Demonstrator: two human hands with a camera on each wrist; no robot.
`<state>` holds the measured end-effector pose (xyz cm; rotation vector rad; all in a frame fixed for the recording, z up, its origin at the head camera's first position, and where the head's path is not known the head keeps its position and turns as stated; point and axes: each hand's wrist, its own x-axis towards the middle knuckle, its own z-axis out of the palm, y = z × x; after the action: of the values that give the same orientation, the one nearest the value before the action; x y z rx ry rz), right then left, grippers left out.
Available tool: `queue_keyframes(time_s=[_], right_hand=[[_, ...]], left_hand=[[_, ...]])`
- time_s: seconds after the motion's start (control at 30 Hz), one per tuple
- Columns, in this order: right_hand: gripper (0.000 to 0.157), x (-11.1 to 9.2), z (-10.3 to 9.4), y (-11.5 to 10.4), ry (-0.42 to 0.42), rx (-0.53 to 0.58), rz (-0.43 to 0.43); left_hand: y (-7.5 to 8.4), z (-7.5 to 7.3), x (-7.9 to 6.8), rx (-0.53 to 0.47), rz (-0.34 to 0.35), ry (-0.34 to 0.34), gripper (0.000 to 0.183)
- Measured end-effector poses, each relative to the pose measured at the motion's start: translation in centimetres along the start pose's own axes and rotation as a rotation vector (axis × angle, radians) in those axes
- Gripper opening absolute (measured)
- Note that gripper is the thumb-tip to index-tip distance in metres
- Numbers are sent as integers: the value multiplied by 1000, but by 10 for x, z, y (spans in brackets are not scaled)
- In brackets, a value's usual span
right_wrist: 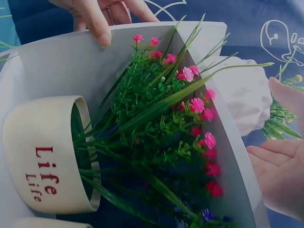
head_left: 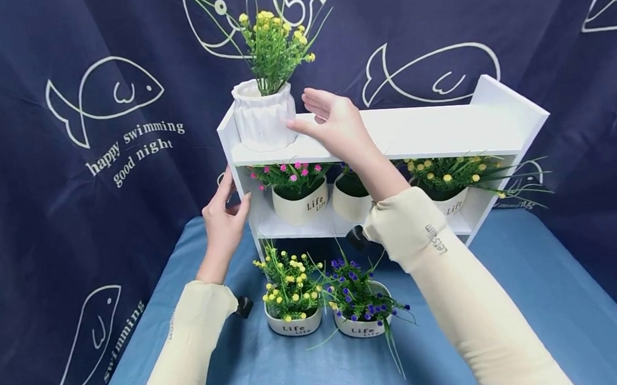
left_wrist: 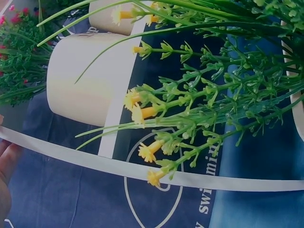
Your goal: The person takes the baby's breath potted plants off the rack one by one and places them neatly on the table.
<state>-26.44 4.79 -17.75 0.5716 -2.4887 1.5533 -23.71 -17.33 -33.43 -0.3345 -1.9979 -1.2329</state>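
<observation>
A white ribbed pot (head_left: pixel 265 121) with yellow flowers stands at the left end of the white shelf's top board (head_left: pixel 416 130). My right hand (head_left: pixel 338 123) is beside its right side, fingers extended and the thumb at the pot's wall; whether it touches is unclear. My left hand (head_left: pixel 224 218) grips the edge of the shelf's left side panel (right_wrist: pixel 137 45), thumb at the front edge and other fingers along the outer face. Just below the top board, a cream "Life" pot (right_wrist: pixel 45 156) with pink flowers (right_wrist: pixel 197 104) sits near that panel.
Beside the pink-flowered pot are another cream pot (head_left: pixel 349 205) and one with yellow flowers (head_left: pixel 449 204). On the blue cloth, before the shelf, stand a yellow-flowered pot (head_left: pixel 294 324) and a purple-flowered pot (head_left: pixel 360 329). A dark fish-print curtain (head_left: pixel 143 185) hangs behind.
</observation>
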Motion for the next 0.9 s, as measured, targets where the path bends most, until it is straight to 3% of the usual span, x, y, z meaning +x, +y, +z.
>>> queue_keyframes(time_s=[0.33,0.67,0.9], right_hand=[[78,20,21,-4,34,19,44],[58,29,28,-18,99,-153,62],[83,33,30,-27,67,-159,148]], left_hand=[[-2,1,-2,6,-1,8,61],[2,1,0,22,-1,3,62],[-1,0,-1,21,13,11,61]])
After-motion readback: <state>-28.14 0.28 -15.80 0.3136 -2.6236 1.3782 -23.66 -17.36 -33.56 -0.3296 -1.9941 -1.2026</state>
